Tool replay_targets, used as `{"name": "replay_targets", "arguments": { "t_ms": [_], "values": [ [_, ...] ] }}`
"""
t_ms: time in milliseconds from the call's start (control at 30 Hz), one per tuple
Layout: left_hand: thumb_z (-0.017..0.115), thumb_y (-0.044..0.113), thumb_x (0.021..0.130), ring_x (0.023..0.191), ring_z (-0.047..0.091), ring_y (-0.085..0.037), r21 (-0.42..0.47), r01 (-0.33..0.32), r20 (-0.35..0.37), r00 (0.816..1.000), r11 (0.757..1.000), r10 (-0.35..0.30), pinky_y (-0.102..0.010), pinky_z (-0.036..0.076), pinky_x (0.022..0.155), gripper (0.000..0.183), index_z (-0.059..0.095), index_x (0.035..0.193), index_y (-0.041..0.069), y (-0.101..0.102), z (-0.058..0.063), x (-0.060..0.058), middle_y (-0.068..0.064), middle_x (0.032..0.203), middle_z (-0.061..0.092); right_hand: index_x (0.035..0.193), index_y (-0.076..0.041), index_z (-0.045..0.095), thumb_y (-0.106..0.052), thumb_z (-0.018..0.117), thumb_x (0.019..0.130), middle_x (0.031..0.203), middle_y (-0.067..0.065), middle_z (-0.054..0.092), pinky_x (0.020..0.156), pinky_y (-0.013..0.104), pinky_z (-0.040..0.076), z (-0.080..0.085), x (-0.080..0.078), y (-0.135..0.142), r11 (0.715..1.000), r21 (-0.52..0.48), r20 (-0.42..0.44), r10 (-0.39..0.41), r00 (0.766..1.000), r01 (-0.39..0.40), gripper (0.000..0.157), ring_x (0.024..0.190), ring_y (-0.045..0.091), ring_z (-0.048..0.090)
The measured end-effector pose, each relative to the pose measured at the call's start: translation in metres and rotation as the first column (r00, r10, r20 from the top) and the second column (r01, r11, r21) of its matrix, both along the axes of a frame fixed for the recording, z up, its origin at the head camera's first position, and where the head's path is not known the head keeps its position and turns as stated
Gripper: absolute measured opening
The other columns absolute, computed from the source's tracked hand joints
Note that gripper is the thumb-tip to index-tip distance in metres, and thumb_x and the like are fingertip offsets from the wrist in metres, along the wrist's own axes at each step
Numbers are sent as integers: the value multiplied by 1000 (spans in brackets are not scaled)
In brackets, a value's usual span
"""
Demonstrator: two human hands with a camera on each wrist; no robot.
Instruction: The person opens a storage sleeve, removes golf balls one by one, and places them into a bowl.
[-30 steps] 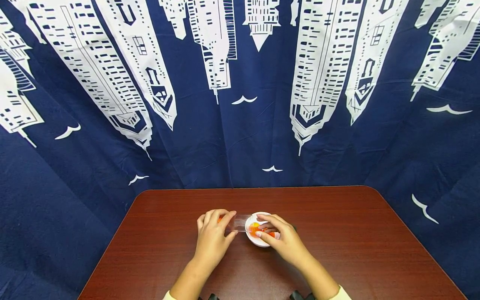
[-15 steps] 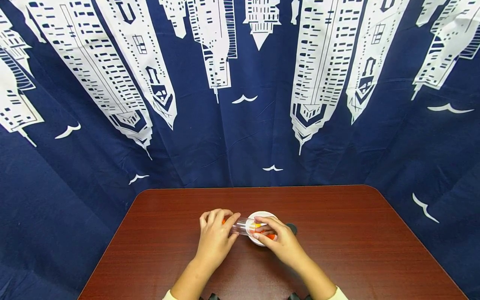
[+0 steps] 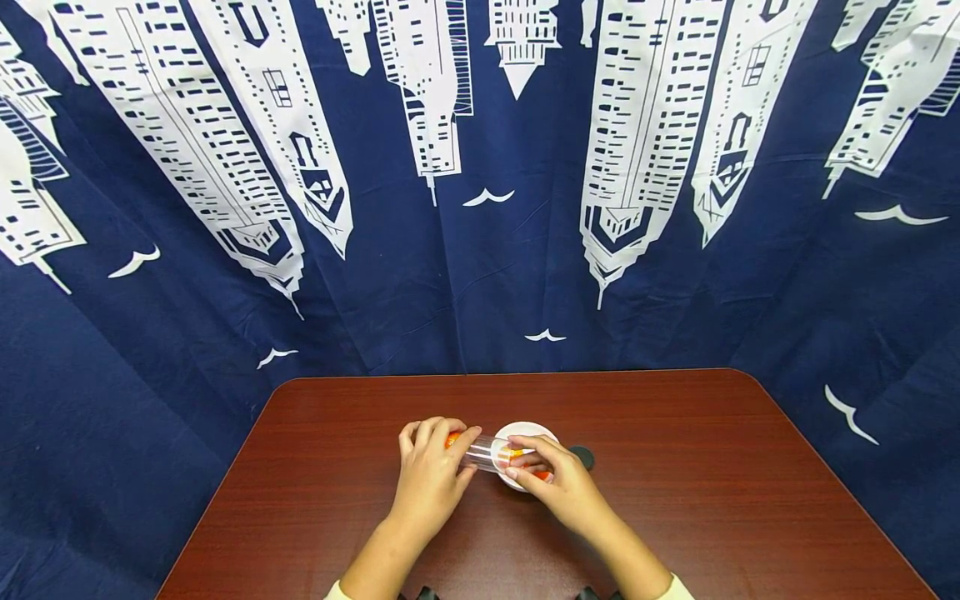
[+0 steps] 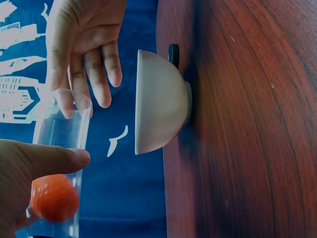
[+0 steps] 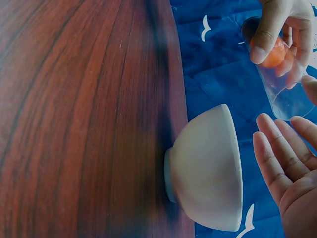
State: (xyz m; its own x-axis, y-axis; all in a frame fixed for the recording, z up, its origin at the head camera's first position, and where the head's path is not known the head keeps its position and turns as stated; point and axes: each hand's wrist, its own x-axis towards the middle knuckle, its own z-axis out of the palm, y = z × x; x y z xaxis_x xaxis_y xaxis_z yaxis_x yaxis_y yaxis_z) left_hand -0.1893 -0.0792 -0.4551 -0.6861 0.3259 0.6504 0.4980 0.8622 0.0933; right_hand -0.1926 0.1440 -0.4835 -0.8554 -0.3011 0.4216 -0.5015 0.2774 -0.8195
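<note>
My left hand (image 3: 431,467) grips a clear plastic tube (image 4: 59,129) lying roughly level, thumb along its side. Inside its closed, dark-based end sits an orange ball (image 4: 54,198), partly covered by the left fingers in the head view. At the open end, my right hand (image 3: 558,479) pinches the rim between thumb and index finger; its other fingers extend below the mouth. Under the tube's mouth and right hand stands a white bowl (image 5: 208,168), upright on the table. Orange and yellow pieces (image 3: 545,477) show in the bowl, partly hidden by the right fingers.
A dark round lid (image 3: 582,457) lies on the brown table (image 3: 675,433), just right of the bowl. Behind the table's far edge hangs a blue cloth (image 3: 525,275) printed with white buildings and birds.
The tube has shifted slightly right and its mouth end slightly toward me, with the left hand following. The right hand has moved slightly left, uncovering the dark lid. Over the last half second, little moved.
</note>
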Motion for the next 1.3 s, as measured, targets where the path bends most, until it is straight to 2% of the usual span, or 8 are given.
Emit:
{"name": "replay_targets", "arguments": {
  "t_ms": [167, 433, 567, 700, 967, 1100, 1300],
  "values": [
    [97, 20, 63, 115, 55, -24, 6, 7, -8, 1000, 1000, -7, -53, 35, 103, 61, 73, 118, 24, 0, -1, 0, 2, 114, 64, 129, -2, 64, -17, 73, 93, 118, 18, 69, 80, 29, 61, -1, 0, 0, 1000, -5, -7, -2, 1000, 1, 40, 95, 17, 73],
    [97, 19, 62, 115, 56, -25, 29, 20, -1, 1000, 999, -20, -53, 35, 103, 61, 73, 118, 24, 1, 0, 1, 2, 115, 64, 132, -6, 62, -20, 73, 93, 123, 11, 67, 86, 27, 59, 3, 4, 1, 1000, -18, -13, 2, 1000, -2, 43, 100, 17, 73],
    [97, 20, 64, 116, 55, -25, 26, 17, 5, 1000, 1000, -17, -53, 34, 103, 60, 72, 118, 24, 1, 0, 1, 2, 115, 64, 132, -2, 62, -18, 74, 93, 122, 12, 67, 86, 28, 60, 4, 5, 1, 999, -34, -24, 11, 1000, -12, 44, 99, 19, 73],
    [97, 20, 64, 116, 55, -25, 21, 11, -6, 1000, 1000, -11, -53, 34, 104, 59, 72, 118, 25, 1, 0, 0, 2, 115, 64, 132, 1, 61, -17, 74, 92, 122, 13, 66, 85, 29, 60, 4, 4, 1, 998, -50, -12, 23, 1000, -23, 46, 100, 19, 73],
    [95, 16, 67, 118, 55, -25, 18, 3, -8, 1000, 1000, -3, -58, 33, 108, 58, 72, 119, 25, 0, 5, 1, 1, 116, 64, 132, -4, 62, -16, 74, 92, 124, 14, 67, 83, 25, 60, 0, 1, 0, 998, -63, 9, 29, 1000, -28, 44, 101, 18, 73],
    [94, 15, 67, 118, 55, -25, 15, 1, -14, 1000, 1000, -1, -59, 33, 108, 57, 72, 118, 24, 0, 6, 2, 0, 116, 64, 133, -3, 61, -16, 75, 91, 123, 14, 67, 83, 27, 60, -1, 1, -1, 996, -78, 25, 41, 999, -39, 45, 101, 17, 74],
    [94, 16, 67, 118, 55, -25, 13, -3, -43, 999, 1000, 3, -58, 33, 109, 56, 73, 118, 24, 1, 5, 2, 0, 116, 64, 133, -5, 61, -18, 76, 91, 122, 13, 68, 84, 26, 60, -1, 1, -3, 997, -77, 54, 23, 998, -19, 46, 100, 13, 72]
  ]
}}
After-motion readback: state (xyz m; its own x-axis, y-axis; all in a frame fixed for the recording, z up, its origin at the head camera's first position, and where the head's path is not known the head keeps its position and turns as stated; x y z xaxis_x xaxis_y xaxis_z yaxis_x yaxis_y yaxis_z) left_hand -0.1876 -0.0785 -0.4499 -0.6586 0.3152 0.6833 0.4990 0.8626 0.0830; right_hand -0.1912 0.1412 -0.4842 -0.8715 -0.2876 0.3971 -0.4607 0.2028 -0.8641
